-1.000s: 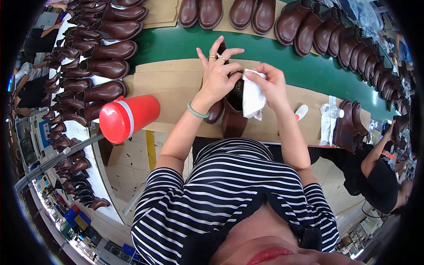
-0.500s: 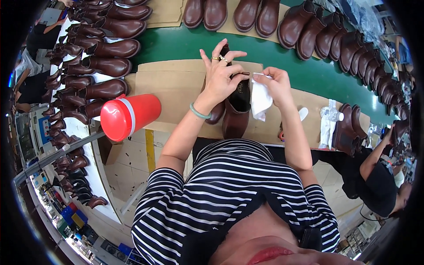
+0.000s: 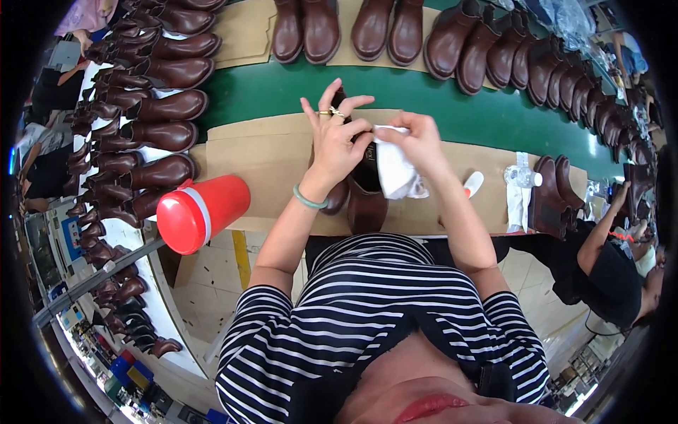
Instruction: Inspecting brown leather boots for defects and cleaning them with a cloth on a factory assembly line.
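Observation:
A brown leather ankle boot (image 3: 368, 212) stands in front of me on the cardboard, its dark opening facing up. My left hand (image 3: 335, 145), with a ring and a green bangle, pinches the boot's top edge between thumb and forefinger; its other fingers are spread. My right hand (image 3: 414, 143) grips a white cloth (image 3: 397, 169), which hangs down beside the boot's opening. The right fingertips meet the left ones at the boot's rim, and the exact pinched spot is partly hidden. A second brown boot (image 3: 337, 198) stands just left, mostly covered by my left hand and wrist.
A red cylindrical container (image 3: 205, 213) lies on its side at the left. To the right are a white-ended tool (image 3: 474, 183), a clear plastic bottle (image 3: 523, 177) and another boot pair (image 3: 548, 198). Rows of brown boots (image 3: 169, 106) line the green table (image 3: 261, 92). Another person (image 3: 607, 275) works at the right.
My right hand has brought the white cloth leftward, against my left fingertips at the boot's rim. My left hand keeps its pinch. The whole view has shifted slightly.

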### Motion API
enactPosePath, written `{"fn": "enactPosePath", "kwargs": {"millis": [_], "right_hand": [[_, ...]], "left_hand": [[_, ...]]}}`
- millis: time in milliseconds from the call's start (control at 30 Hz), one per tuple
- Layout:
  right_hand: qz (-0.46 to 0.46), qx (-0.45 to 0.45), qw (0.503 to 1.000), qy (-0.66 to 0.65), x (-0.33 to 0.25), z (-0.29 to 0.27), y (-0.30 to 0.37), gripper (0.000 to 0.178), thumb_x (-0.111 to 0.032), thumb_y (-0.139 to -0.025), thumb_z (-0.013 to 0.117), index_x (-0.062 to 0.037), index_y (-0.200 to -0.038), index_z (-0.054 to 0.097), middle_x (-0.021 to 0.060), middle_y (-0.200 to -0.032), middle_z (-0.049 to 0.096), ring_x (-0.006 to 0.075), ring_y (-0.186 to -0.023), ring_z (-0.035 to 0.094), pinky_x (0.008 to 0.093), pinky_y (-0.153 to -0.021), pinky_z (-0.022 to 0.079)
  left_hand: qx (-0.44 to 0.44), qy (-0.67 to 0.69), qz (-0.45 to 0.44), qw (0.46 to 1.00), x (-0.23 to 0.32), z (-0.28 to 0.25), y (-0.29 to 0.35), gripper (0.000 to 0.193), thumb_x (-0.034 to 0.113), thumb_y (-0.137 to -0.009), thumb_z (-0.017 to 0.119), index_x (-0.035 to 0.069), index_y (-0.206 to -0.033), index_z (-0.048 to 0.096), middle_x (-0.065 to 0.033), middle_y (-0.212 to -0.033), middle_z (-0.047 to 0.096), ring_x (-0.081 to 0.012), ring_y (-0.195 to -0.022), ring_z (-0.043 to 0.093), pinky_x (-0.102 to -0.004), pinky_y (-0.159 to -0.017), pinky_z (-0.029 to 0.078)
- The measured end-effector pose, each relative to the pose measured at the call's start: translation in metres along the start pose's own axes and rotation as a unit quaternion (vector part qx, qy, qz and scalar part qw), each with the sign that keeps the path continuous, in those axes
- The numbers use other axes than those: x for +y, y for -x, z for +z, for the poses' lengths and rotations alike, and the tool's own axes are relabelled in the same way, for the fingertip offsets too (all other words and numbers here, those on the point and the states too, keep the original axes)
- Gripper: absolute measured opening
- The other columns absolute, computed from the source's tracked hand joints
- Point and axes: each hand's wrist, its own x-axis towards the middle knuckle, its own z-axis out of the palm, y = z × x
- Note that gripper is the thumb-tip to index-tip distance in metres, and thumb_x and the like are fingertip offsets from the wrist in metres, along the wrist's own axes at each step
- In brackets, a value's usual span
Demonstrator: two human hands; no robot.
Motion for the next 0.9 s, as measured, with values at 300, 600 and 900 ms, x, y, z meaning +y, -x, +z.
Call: {"fn": "enactPosePath", "kwargs": {"millis": [300,600,900], "right_hand": [[-0.003,-0.064,0.99,-0.129,-0.012,-0.06,-0.027,0.011,-0.011,-0.085,0.069,-0.0016,-0.088,0.062,0.0042,-0.078,0.067,0.0081,-0.067,0.061,0.0225,-0.059,0.049],[0.003,-0.146,0.989,-0.031,-0.042,0.021,-0.095,0.02,-0.017,-0.078,0.074,0.0006,-0.083,0.066,0.0023,-0.069,0.064,0.008,-0.059,0.058,0.0236,-0.052,0.044],[-0.034,-0.116,0.993,0.0,-0.037,0.017,-0.091,0.019,-0.017,-0.077,0.075,-0.0007,-0.08,0.066,0.0032,-0.068,0.064,0.0081,-0.055,0.058,0.0229,-0.048,0.042]], "left_hand": [[0.02,0.325,-0.194,0.926,-0.04,-0.046,-0.016,0.062,0.0,-0.075,0.073,0.003,-0.131,0.047,-0.01,-0.135,0.044,-0.0218,-0.128,0.042,-0.0393,-0.108,0.034],[0.006,0.368,-0.27,0.89,-0.061,0.004,-0.028,0.02,-0.007,-0.081,0.064,-0.004,-0.101,0.067,-0.0077,-0.091,0.069,-0.012,-0.086,0.065,-0.0246,-0.079,0.052],[0.061,0.35,-0.257,0.899,-0.055,0.007,-0.029,0.012,-0.009,-0.08,0.064,-0.006,-0.09,0.069,-0.0069,-0.085,0.07,-0.0086,-0.075,0.062,-0.0224,-0.07,0.05]]}}
